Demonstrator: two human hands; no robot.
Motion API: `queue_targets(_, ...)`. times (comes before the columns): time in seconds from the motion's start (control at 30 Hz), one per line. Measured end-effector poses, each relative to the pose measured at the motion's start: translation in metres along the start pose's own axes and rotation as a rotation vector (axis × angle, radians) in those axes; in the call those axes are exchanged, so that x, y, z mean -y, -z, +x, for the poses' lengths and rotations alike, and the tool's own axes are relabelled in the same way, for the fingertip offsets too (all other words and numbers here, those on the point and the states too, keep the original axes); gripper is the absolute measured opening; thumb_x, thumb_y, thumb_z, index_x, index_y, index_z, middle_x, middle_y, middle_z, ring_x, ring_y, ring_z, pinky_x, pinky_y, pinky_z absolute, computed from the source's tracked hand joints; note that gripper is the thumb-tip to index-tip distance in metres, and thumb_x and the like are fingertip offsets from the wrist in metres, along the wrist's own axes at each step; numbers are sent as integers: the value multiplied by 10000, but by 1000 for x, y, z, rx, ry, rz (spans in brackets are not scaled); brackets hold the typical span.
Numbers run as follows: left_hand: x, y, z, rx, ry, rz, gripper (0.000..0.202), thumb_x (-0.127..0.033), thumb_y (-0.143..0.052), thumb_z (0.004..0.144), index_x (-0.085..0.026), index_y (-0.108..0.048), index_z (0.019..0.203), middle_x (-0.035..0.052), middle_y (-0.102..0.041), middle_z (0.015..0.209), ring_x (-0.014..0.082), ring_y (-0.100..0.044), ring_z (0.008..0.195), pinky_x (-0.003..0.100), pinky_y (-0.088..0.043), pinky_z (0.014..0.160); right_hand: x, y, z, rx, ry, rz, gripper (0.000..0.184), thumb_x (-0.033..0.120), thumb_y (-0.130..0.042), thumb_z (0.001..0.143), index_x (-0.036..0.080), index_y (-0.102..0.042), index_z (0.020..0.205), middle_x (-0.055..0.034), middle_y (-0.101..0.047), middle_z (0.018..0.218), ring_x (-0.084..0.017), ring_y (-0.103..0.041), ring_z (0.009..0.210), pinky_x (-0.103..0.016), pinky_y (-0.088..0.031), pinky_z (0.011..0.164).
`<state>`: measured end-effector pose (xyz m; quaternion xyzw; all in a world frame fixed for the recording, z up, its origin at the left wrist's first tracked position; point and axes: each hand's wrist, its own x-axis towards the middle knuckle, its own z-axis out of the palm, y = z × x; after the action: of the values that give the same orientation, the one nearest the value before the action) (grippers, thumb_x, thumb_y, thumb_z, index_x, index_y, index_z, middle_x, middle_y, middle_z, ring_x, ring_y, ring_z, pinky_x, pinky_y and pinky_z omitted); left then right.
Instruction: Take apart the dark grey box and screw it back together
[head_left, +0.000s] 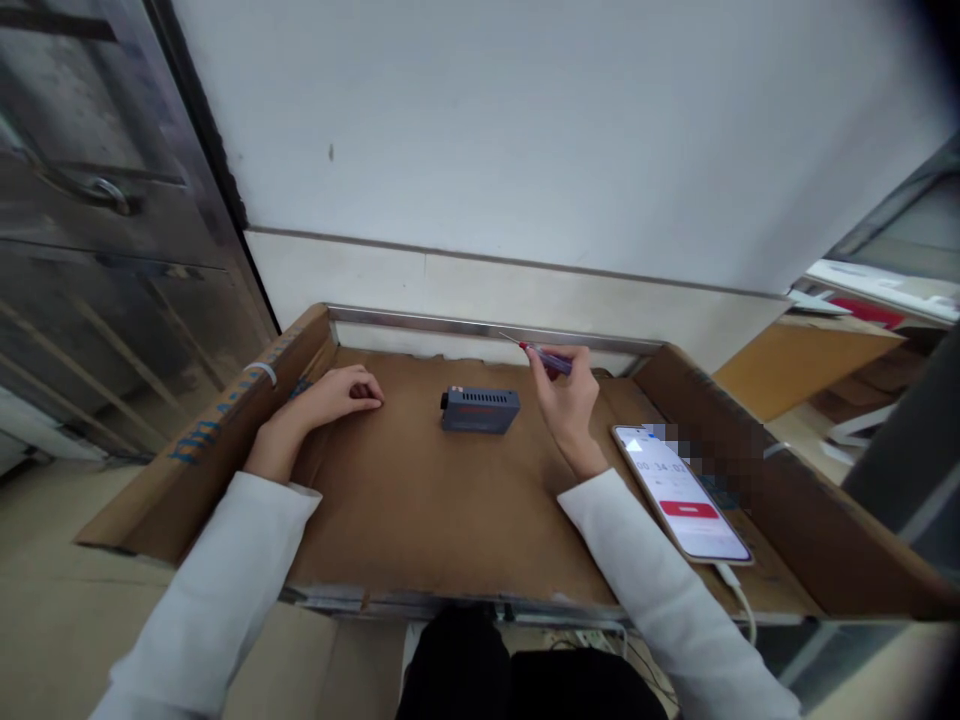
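A small dark blue-grey metal box point(480, 409) with vent slots on top lies in the middle of a brown cardboard sheet point(420, 510) that covers the table. My right hand point(568, 402) is just to the box's right, fingers pinched on a thin screwdriver point(546, 358) with a purple and red handle; its metal tip points up and left, above the box's far right corner. My left hand point(336, 395) rests on the cardboard to the left of the box, fingers curled loosely, holding nothing I can see. Both arms wear white sleeves.
A phone point(681, 493) with a lit timer screen lies at the right on the cardboard, a white cable point(739, 598) plugged into its near end. Cardboard flaps rise at left point(217, 425) and right. A white wall stands behind; a metal door point(97, 220) is at the left.
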<state>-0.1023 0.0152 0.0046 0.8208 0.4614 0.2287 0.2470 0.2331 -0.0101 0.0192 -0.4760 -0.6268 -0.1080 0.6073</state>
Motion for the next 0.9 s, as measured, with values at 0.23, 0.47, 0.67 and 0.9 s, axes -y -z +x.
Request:
queue_targets(0.23, -13, -17, 7, -88, 49, -180, 334, -514, -675, 722, -189, -677, 799, 31, -664, 808, 174, -588, 767, 292, -443, 731, 8, -1, -5, -42, 235, 12, 135, 266, -626, 833, 201, -546, 920, -25, -665, 763, -132, -630, 610, -263, -514, 563)
queue_targets(0.47, -55, -55, 16, -112, 112, -1146, 372, -439, -807, 637, -135, -627, 752, -8, -554, 744, 53, -474, 616, 182, -416, 598, 21, -3, -15, -60, 488, 155, 166, 200, -640, 799, 218, -533, 925, -31, -664, 722, -152, -629, 604, -280, -496, 520)
queue_targets(0.67, -64, -62, 19, -56, 83, -1379, 303, -359, -783, 709, -140, -576, 736, -22, -470, 717, 32, -407, 563, 138, -395, 512, 38, -2, -23, -39, 701, 237, 179, 172, -647, 767, 240, -550, 900, 5, -652, 634, -117, -560, 491, -244, -421, 475)
queue_targets(0.9, -66, -60, 19, -52, 70, -1463, 254, -311, -773, 735, -149, -578, 724, -28, -455, 693, 40, -397, 568, 153, -379, 516, 49, -2, -31, 15, 685, 237, 105, 171, -613, 794, 242, -555, 846, 10, -640, 608, -114, -569, 512, -243, -409, 495)
